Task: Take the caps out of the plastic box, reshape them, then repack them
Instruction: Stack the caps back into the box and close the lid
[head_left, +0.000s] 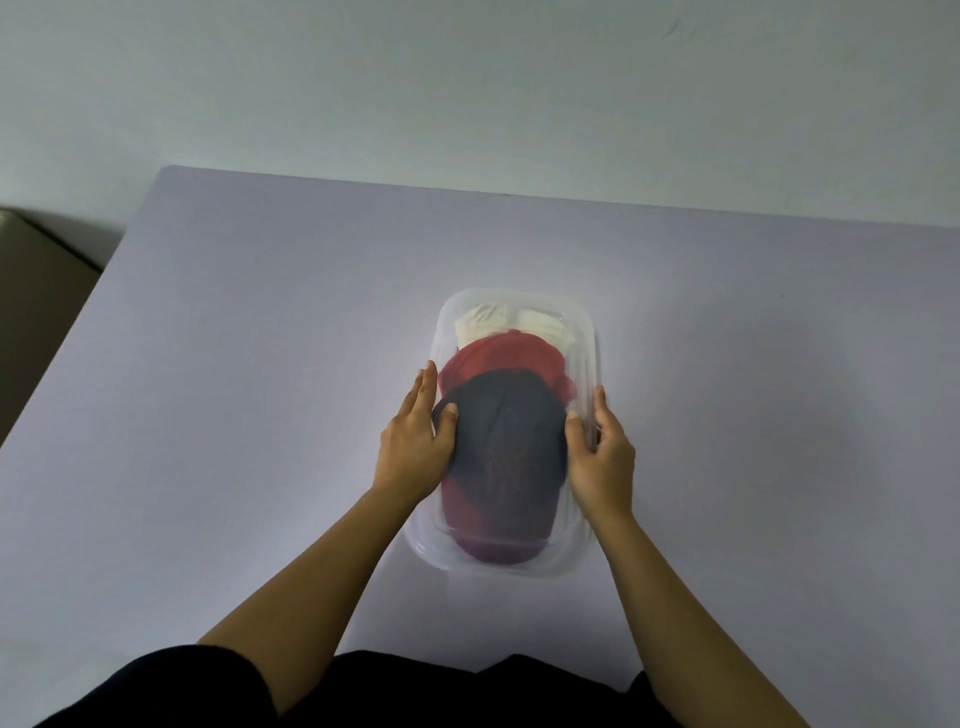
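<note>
Box: clear plastic box (584, 540) on the purple table (260, 364), caps inside.
Blue cap (511, 447): on top, between both hands.
Left hand (415, 441): at 9 o'clock, gripping the blue cap.
Right hand (602, 457): at 3 o'clock, gripping the box wall.

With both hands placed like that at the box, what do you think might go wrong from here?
1. The left hand and right hand hold the sides of the clear plastic box, thumbs on the dark navy cap. Lifting that cap might drag the red cap beneath it out too.
2. The cream cap sits squashed at the far end and may stay creased.
3. The light box could slide on the smooth lilac table.
</note>
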